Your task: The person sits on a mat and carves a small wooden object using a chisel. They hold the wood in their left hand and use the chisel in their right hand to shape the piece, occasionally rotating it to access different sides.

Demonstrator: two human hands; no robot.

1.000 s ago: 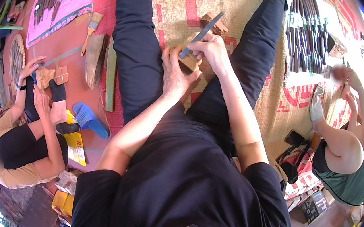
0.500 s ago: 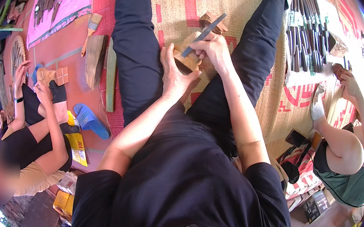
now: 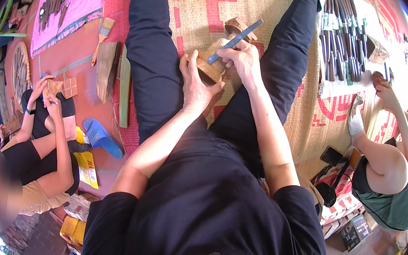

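Between my thighs lies a carved piece of pale wood with a rounded, broad near end. My left hand wraps round that near end, thumb on one side and fingers on the other. A flat, blue-grey steel file is pinched in my right hand, slanting up to the right. Its lower end touches the wood's upper face. Just beyond, a brown wooden block shows partly behind the file; whether it joins the carved piece I cannot tell.
A woven mat lies under my legs. Left are a brush, a wood slab, a blue sandal and a pink cloth with tools. Many chisels lie at right. People work wood on both sides.
The file has shifted slightly up and right with my right hand. My left hand has tilted the wood, so more of its rounded near end shows. At left, the other person's hands have come together.
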